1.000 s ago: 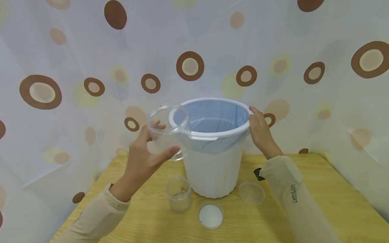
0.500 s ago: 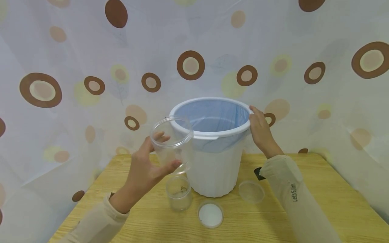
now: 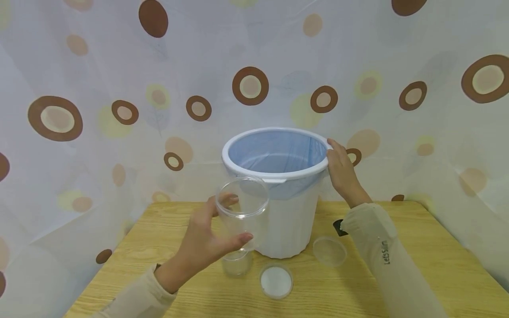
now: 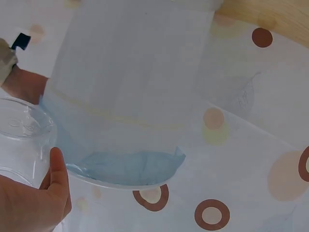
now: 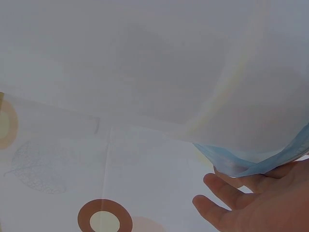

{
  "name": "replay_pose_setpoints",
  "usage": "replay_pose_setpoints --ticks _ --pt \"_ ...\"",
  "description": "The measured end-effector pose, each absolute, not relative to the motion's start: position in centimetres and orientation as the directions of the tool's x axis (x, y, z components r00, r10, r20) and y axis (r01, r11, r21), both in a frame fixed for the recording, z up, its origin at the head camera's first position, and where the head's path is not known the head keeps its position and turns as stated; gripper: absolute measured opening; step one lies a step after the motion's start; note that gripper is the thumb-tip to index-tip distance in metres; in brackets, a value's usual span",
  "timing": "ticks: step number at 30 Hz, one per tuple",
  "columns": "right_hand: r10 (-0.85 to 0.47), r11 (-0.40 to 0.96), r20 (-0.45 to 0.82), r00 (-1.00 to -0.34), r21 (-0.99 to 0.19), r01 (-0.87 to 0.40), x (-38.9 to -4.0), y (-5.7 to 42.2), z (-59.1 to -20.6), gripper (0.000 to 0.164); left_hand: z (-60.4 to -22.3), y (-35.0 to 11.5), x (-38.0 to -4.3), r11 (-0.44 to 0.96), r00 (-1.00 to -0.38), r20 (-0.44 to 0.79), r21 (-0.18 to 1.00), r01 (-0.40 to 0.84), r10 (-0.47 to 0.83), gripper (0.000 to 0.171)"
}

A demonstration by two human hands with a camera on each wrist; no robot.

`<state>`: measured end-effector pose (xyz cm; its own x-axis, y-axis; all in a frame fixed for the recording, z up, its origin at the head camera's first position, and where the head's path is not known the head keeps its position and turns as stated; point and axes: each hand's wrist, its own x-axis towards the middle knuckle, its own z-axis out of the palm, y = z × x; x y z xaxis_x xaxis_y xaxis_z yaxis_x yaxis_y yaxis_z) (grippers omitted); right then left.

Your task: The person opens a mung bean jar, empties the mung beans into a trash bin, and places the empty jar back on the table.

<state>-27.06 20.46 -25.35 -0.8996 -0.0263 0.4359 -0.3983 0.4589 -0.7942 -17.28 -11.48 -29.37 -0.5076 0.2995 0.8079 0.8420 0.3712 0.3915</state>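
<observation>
My left hand (image 3: 203, 240) grips a clear plastic jar (image 3: 244, 223), thumb on the near side and fingers round the far side. The jar has its open mouth up and overlaps the front of a white trash can (image 3: 288, 221). Nothing shows inside the jar. A blue liner bag (image 3: 278, 152) lines the can and folds over its rim. My right hand (image 3: 343, 172) holds the can's rim on the right side; in the right wrist view two fingers extend loosely below the liner edge.
A second clear jar (image 3: 236, 267) stands on the wooden table (image 3: 401, 256), partly hidden behind the held one. In front of the can lie a round shallow piece with a white centre (image 3: 276, 282) and a clear round lid (image 3: 329, 251). A dotted curtain (image 3: 286, 53) hangs behind.
My left hand has lowered the jar from beside the can's rim to in front of the can, moving slightly right and toward me. The right hand stays at the rim.
</observation>
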Motion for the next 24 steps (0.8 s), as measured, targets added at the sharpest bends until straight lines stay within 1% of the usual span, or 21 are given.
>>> replay_pose_setpoints --ticks 6,15,20,24 --pt "-0.019 0.464 0.435 -0.9 -0.794 -0.394 -27.1 20.5 -25.3 0.06 -30.6 -10.5 -16.7 0.37 -0.559 0.747 0.435 0.821 0.361 0.07" --pt "-0.006 0.468 0.442 -0.897 -0.791 -0.394 -27.1 20.5 -25.4 0.06 -32.0 -9.0 -16.3 0.321 -0.616 0.669 0.526 0.788 0.415 0.07" --pt "-0.005 0.464 0.445 -0.895 -0.792 -0.397 -27.1 20.4 -25.5 0.059 -32.6 -8.5 -16.3 0.286 -0.635 0.634 0.572 0.769 0.442 0.067" --pt "-0.006 0.469 0.445 -0.896 -0.79 -0.395 -27.1 20.5 -25.4 0.06 -33.2 -8.0 -16.3 0.287 -0.641 0.624 0.579 0.764 0.447 0.067"
